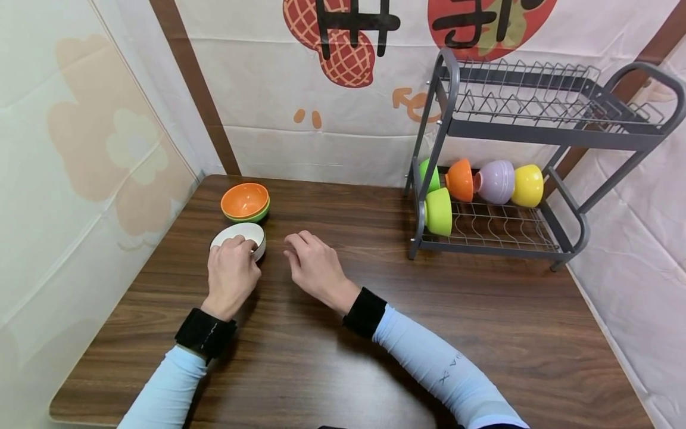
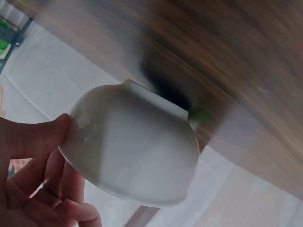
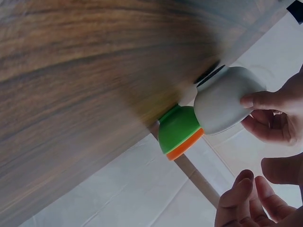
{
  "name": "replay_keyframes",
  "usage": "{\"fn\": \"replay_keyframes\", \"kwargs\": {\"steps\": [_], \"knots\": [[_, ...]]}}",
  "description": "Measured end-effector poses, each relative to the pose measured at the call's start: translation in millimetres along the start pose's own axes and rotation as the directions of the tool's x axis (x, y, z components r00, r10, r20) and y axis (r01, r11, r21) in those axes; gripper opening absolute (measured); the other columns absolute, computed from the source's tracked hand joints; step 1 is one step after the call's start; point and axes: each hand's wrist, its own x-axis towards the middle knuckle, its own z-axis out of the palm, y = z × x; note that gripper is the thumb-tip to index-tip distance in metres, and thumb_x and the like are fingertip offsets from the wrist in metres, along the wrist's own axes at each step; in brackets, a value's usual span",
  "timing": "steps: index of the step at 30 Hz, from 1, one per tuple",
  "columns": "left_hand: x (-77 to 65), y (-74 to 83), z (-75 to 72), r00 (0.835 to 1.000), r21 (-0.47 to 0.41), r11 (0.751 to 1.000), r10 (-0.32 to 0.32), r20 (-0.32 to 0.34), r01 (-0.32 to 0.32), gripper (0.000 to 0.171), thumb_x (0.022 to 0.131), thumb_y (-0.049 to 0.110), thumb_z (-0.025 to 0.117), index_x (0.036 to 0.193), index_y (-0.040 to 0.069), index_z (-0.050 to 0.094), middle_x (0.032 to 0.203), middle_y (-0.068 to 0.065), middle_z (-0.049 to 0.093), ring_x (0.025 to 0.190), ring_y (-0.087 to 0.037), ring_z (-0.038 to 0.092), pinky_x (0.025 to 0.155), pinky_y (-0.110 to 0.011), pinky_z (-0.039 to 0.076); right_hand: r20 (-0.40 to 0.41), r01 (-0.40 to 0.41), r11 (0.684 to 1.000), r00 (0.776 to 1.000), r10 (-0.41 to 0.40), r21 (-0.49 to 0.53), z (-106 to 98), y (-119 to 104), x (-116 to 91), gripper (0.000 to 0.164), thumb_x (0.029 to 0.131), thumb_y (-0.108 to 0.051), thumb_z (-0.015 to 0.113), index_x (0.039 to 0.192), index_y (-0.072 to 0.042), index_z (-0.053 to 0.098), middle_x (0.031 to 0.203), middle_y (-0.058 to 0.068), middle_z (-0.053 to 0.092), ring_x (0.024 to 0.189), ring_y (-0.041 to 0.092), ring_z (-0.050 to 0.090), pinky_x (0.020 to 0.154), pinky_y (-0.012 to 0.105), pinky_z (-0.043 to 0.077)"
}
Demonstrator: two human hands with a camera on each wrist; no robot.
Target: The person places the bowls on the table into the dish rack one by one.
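Note:
A white bowl point(image 1: 248, 232) is gripped at its near rim by my left hand point(image 1: 231, 271). In the left wrist view the thumb presses the outside of the white bowl point(image 2: 137, 146), with the other fingers at its rim. The right wrist view shows a dark shadow under the bowl's foot, close above the tabletop. Just right of it, my right hand point(image 1: 316, 265) hovers with loosely bent fingers and holds nothing. Behind the white bowl, an orange bowl point(image 1: 245, 200) sits nested in a green bowl point(image 3: 179, 127) on the table.
A grey two-tier dish rack point(image 1: 557, 138) stands at the back right. Its lower tier holds several bowls on their sides, among them a lime green bowl point(image 1: 438, 212), a purple bowl point(image 1: 495, 182) and a yellow bowl point(image 1: 528, 186). The brown wooden table point(image 1: 300, 369) meets fabric-covered walls.

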Motion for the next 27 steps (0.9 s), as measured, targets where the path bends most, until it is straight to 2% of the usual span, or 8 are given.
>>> {"fn": "replay_keyframes", "kwargs": {"steps": [7,15,21,27], "knots": [[3.0,20.8,-4.7,0.998,-0.04,0.997,0.06,-0.018,-0.061,0.015,0.07,-0.005,0.06,0.08,0.002,0.069,0.073,-0.006,0.056,0.072,-0.031,0.054,0.061,-0.044,0.035,-0.025,-0.026,1.0,0.999,0.026,0.013,-10,6,-2,0.015,0.092,-0.017,0.058,0.106,-0.015,0.063,0.098,-0.005,0.058,0.082,0.008,0.057,0.062,0.023,0.048],[10.5,41.3,-12.2,0.988,-0.044,0.988,0.15,-0.019,-0.151,0.014,0.074,-0.004,0.059,0.081,0.003,0.07,0.073,-0.004,0.054,0.073,-0.029,0.052,0.064,-0.042,0.034,-0.077,-0.032,0.999,0.997,0.033,0.019,-22,15,-5,0.014,0.091,-0.015,0.059,0.105,-0.012,0.063,0.098,-0.004,0.057,0.085,0.008,0.057,0.065,0.023,0.048],[13.2,55.6,-9.1,0.976,-0.059,0.974,0.218,-0.009,-0.218,0.014,0.075,-0.003,0.06,0.083,0.004,0.07,0.073,-0.004,0.051,0.072,-0.029,0.049,0.062,-0.04,0.032,-0.098,-0.041,0.999,0.994,0.043,0.023,-28,22,-12,0.015,0.09,-0.013,0.061,0.105,-0.012,0.063,0.099,-0.003,0.057,0.085,0.009,0.057,0.065,0.024,0.048],[16.7,66.4,-4.1,0.967,-0.082,0.964,0.254,-0.012,-0.254,0.014,0.076,-0.002,0.062,0.085,0.005,0.07,0.076,-0.004,0.052,0.073,-0.028,0.048,0.062,-0.039,0.032,-0.115,-0.038,0.998,0.992,0.043,0.048,-34,30,-17,0.016,0.091,-0.011,0.061,0.107,-0.01,0.063,0.104,0.001,0.054,0.081,0.009,0.056,0.063,0.022,0.047]]}}
